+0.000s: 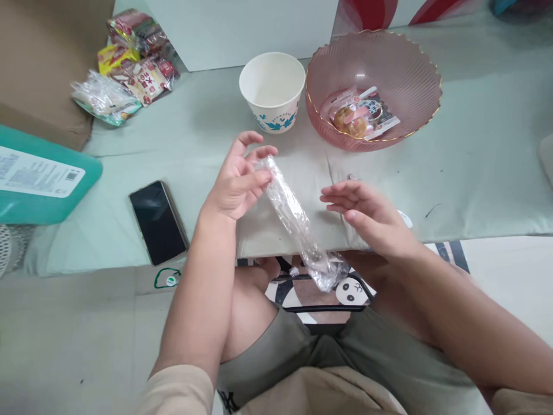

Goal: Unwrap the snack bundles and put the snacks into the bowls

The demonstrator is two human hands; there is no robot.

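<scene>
My left hand (242,178) pinches the upper end of a long, clear, crinkled plastic wrapper (291,213), which slants down to the right past the table edge, over my lap. Held apart to the right of the wrapper, my right hand (367,216) has its fingers stretched out and holds nothing. Just beyond my left hand stands a white paper cup (276,118) with a blue leaf print; no contents show inside it. Beside the cup is a pink ribbed bowl (415,75) with a gold wavy rim, holding a few packaged snacks (360,115).
A dark-screened phone (159,222) lies at the left near the table edge. Behind it are a green jug (43,176) and a pile of wrapped snacks (133,63) beside a cardboard box (47,63). A white box (246,26) stands at the back of the cloth-covered table (488,144).
</scene>
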